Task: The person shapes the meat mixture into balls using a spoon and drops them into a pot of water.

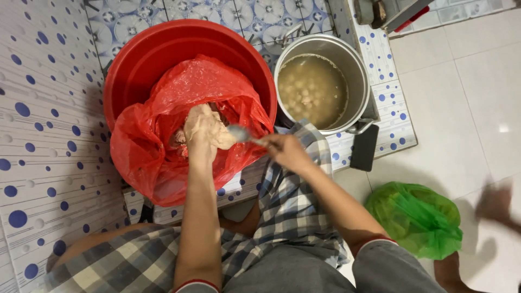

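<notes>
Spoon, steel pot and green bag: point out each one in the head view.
spoon (239, 133), head view, on the bowl of the spoon beside the paste-covered left hand (203, 129).
steel pot (355, 65), head view, on its inner right wall above the broth.
green bag (415, 217), head view, on the middle of the crumpled plastic.

Both arms are bare and reach forward, away from the body. The left arm is almost straight. The left hand (202, 130) is over the red bag (157, 135), closed in a fist and covered in pale, sticky paste. The right arm is bent at the elbow and comes in from the side. The right hand (286, 151) is just beside the bag, its fingers curled tight around the handle of a spoon (242, 134) that points at the left hand.
</notes>
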